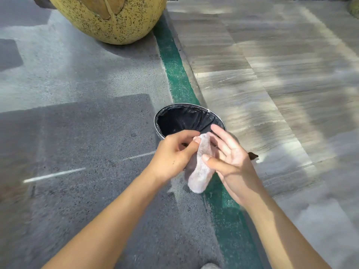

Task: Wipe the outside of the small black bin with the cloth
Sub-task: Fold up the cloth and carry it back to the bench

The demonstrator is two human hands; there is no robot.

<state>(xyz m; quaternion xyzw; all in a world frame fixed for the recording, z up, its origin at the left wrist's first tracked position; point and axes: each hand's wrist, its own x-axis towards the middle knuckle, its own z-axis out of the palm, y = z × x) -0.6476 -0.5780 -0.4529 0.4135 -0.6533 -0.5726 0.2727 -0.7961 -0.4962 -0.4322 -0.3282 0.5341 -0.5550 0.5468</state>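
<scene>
The small black bin [175,111] stands on the ground on a green painted stripe, seen from above, with a metal rim and a black liner inside. Its outer wall is mostly hidden by my hands. A pale, whitish cloth [200,171] hangs folded just in front of the bin. My left hand [172,154] pinches the cloth's upper end between thumb and fingers. My right hand [231,158] has its fingers spread, with the thumb pressed on the cloth's middle.
A big yellow speckled pot [108,18] stands at the far left on grey asphalt. The green stripe [174,65] runs from far to near beside a raised stone pavement [272,74] on the right. A dark dry leaf [253,155] lies by the bin.
</scene>
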